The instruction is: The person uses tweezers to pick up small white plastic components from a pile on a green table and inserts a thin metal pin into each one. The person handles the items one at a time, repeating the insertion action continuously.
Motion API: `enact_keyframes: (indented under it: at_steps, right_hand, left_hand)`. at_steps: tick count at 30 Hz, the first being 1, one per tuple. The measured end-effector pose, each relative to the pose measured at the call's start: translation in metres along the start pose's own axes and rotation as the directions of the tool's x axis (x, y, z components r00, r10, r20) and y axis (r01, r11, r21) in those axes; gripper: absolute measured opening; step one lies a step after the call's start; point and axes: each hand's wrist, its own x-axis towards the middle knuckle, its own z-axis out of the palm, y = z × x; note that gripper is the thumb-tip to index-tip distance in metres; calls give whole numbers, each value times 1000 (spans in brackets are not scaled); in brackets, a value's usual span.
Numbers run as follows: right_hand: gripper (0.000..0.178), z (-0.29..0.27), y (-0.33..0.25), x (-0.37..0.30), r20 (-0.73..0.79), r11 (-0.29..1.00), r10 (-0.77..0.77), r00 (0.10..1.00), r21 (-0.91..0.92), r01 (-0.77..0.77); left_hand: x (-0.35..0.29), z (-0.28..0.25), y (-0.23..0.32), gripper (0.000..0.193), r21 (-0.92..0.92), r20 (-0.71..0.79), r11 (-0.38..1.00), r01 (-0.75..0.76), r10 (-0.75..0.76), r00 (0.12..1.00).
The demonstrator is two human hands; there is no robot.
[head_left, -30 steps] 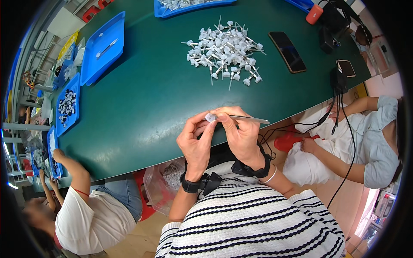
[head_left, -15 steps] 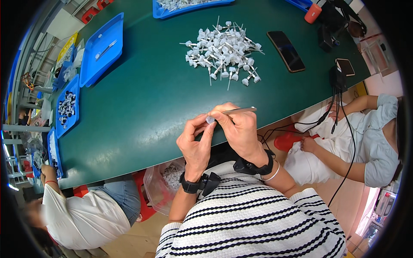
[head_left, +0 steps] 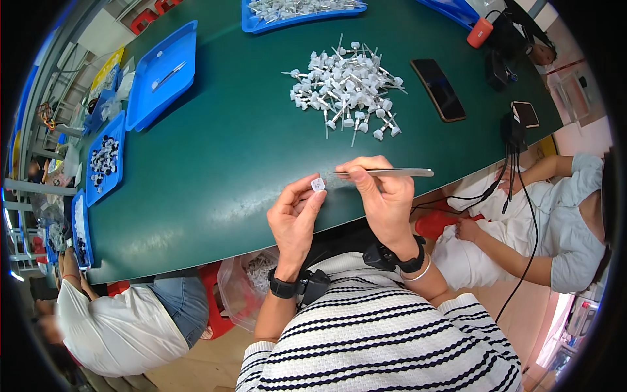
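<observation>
- A dark green bench [head_left: 215, 163] with a smooth, slightly glossy top fills most of the view; pale reflections of light lie on it near its front edge.
- Blue trays [head_left: 160, 75] stand along its left and far sides.
- A tan floor [head_left: 196, 362] shows below.
- A red stool [head_left: 434, 222] stands at the right, beside a seated co-worker [head_left: 555, 228].

Tweezers [head_left: 385, 173] in right hand [head_left: 385, 199] now level, tips off the small white part [head_left: 317, 185].
</observation>
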Motion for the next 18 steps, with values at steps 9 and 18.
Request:
enact_keyframes:
  at_steps: [9, 18]
  right_hand:
    - [19, 4, 2, -17, 127, 992, 73, 989, 90, -85]
    - [21, 5, -7, -20, 150, 995, 49, 987, 74, -60]
  left_hand:
    - [0, -6, 0, 29, -116, 74, 993, 14, -5, 997]
    - [-13, -11, 7, 27, -97, 18, 995, -12, 14, 1000]
